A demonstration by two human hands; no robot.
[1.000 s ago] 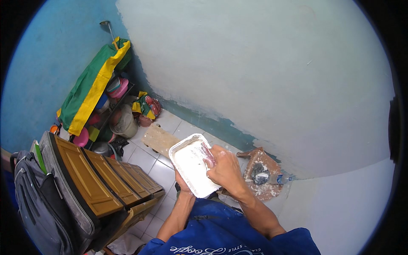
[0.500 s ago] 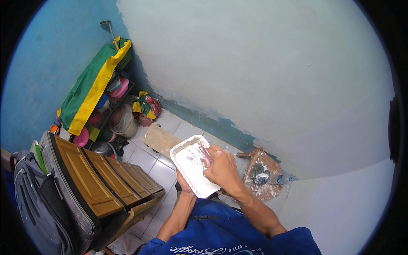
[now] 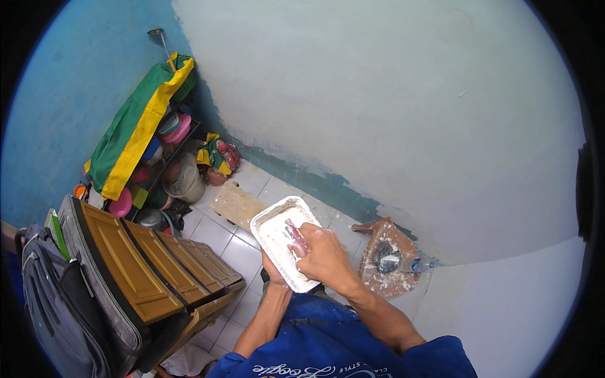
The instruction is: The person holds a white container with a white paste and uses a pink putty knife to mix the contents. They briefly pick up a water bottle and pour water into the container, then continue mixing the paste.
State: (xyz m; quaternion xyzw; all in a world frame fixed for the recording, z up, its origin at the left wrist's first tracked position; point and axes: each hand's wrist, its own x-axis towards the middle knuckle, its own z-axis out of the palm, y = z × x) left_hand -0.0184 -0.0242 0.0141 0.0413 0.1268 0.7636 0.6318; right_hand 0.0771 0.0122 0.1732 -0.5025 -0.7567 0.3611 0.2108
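My left hand (image 3: 273,272) grips a white rectangular tray (image 3: 255,228) from its near left side, with most of the fingers hidden underneath. White paste (image 3: 277,228) coats the inside of the tray. Closed around a dark red scraper (image 3: 295,238) smeared with white, my right hand (image 3: 326,253) reaches over the tray's right edge. The scraper lies against the paste around the middle of the tray; its exact shape is partly covered by my fingers.
Ahead rises a whitish coated wall (image 3: 378,113) with a teal strip at its foot. A low wooden board (image 3: 236,205) lies beyond the tray. At right sits a white-spattered brown piece (image 3: 372,271) with a plastic bottle (image 3: 421,266). Wooden drawers (image 3: 154,252) and a grey backpack (image 3: 57,302) stand left.
My right hand and the scraper have shifted left and slightly down, from the tray's right rim further into the paste. The tray has tilted slightly in my left hand.
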